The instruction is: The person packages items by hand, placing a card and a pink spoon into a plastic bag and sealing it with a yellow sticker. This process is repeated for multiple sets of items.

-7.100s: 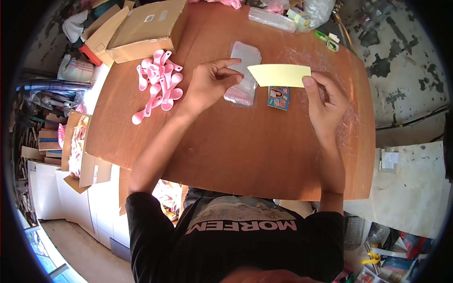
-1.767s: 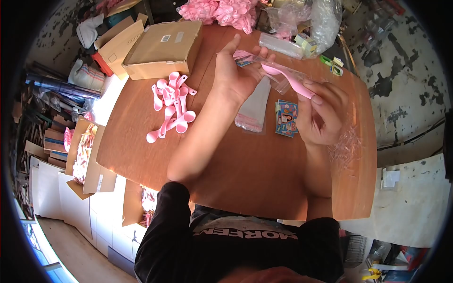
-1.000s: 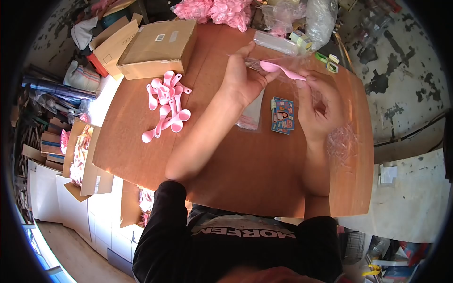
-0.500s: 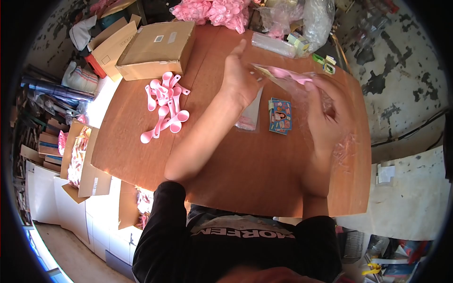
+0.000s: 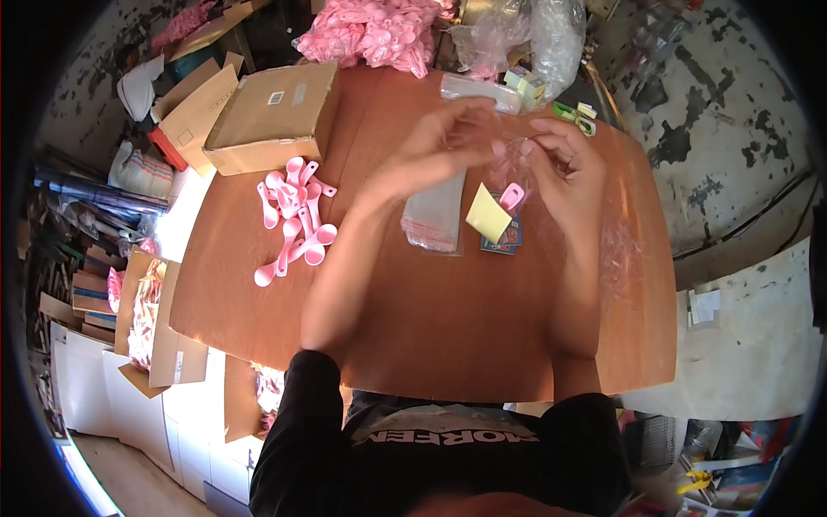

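- Since half a second ago both hands have drawn together at the far middle of the worktop (image 5: 413, 327), and the clear bag (image 5: 508, 168) with the pink spoon (image 5: 513, 195) and yellow card (image 5: 488, 213) inside now hangs downward from the fingertips instead of lying stretched sideways between the hands.
- The left hand (image 5: 435, 142) pinches the top edge of the clear bag, its grip closed on the plastic with fingers curled.
- The right hand (image 5: 564, 164) pinches the same top edge from the other side, grip likewise closed on the bag.
- The bag hangs in the air just above the worktop, over the stack of printed picture cards (image 5: 504, 241), which lies flat and is partly hidden by the yellow card.
- Just left of that lies a stack of empty clear bags (image 5: 433, 211) with a reddish strip at the near end.
- A loose heap of pink spoons (image 5: 293, 215) lies well to the left on the worktop, near a closed cardboard box (image 5: 271, 116) that bears a small white label too small to read.
- Beyond the far edge sits a big pile of more pink spoons (image 5: 370, 34).
- The person's black shirt (image 5: 448, 465) carries white letters seen upside down, reading roughly "MORFEM"; the print is partly blurred.
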A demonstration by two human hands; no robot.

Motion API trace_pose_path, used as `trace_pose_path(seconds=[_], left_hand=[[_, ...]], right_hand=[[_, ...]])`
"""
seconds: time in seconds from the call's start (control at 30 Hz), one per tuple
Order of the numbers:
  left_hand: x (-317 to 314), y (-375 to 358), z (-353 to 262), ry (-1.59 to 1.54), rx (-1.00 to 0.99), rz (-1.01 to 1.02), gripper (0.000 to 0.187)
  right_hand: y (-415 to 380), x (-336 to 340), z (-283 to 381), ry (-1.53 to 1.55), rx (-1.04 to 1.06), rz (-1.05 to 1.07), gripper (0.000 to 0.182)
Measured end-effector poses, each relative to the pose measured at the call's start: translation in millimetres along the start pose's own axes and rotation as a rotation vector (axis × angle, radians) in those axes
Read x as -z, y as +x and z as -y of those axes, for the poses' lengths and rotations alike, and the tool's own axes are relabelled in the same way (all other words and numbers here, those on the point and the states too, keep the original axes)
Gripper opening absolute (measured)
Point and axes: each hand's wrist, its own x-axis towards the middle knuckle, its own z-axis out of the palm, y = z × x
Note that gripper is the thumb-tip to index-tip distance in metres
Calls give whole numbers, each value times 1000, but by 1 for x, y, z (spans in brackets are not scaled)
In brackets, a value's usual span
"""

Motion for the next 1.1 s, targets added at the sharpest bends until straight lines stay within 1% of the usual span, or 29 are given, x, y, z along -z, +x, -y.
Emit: trace_pose_path(seconds=[0.07, 0.1, 0.13, 0.2, 0.23, 0.27, 0.3, 0.33, 0.4, 0.47, 0.53, 0.57, 0.63, 0.67, 0.73, 0.77, 0.83, 0.87, 0.9, 0.93, 0.97, 1.03, 1.1], left_hand=[[-5, -1, 8, -7, 8, 278, 44], [-13, -3, 2, -145, 21, 280, 40], [-17, -3, 4, -149, 21, 286, 40], [-24, -1, 8, -134, 34, 167, 29], [-27, -2, 6, -131, -8, 129, 25], [-29, -3, 4, -134, -5, 137, 25], [-30, -5, 2, -91, 33, 103, 22], [-31, -5, 0, -47, 70, 69, 19], [-33, -6, -3, -20, 87, 75, 19], [-33, -8, -6, 10, 104, 76, 18], [-32, -10, -9, 137, 113, 149, 18], [-33, -11, -11, 138, 115, 154, 18], [-34, -12, -11, 219, 63, 192, 19], [-35, -12, -9, 218, 67, 196, 19], [-37, -14, -5, 246, -39, 208, 19], [-38, -16, -7, 243, -33, 212, 19], [-40, -16, -17, 338, 22, 252, 20], [-41, -16, -18, 333, 16, 258, 20], [-42, -17, -19, 398, 14, 265, 20], [-42, -17, -18, 461, 11, 272, 20], [-42, -16, -17, 454, 14, 278, 20], [-40, -16, -14, 486, -73, 289, 20], [-40, -17, -20, 498, -73, 285, 19]], right_hand=[[-1, 3, 6, 13, 21, -25, 24], [-3, 4, 8, 25, 34, -42, 24], [-5, 4, 9, 19, 32, -47, 24], [-7, 4, 11, 86, 32, -99, 21], [-7, 6, 10, 81, 29, -106, 21], [-5, 8, 9, -46, 140, -133, 19], [-5, 11, 10, -174, 252, -158, 16], [-4, 15, 14, -178, 249, -163, 16], [-3, 21, 24, -396, 481, -64, 12], [-5, 22, 26, -443, 466, -57, 11], [-7, 23, 25, -487, 448, -53, 10], [-9, 24, 23, -497, 424, -30, 10], [-11, 25, 21, -508, 393, -10, 9], [-11, 26, 22, -556, 427, 3, 7], [-13, 26, 22, -605, 451, 16, 5], [-14, 26, 23, -641, 458, 22, 5], [-14, 25, 23, -688, 470, 23, 4], [-15, 24, 24, -719, 465, 15, 4], [-16, 23, 25, -750, 455, 7, 5], [-16, 22, 25, -758, 448, 5, 5], [-17, 21, 26, -770, 451, 15, 7], [-17, 23, 25, -785, 448, 24, 8], [-17, 24, 22, -737, 406, 53, 9]])
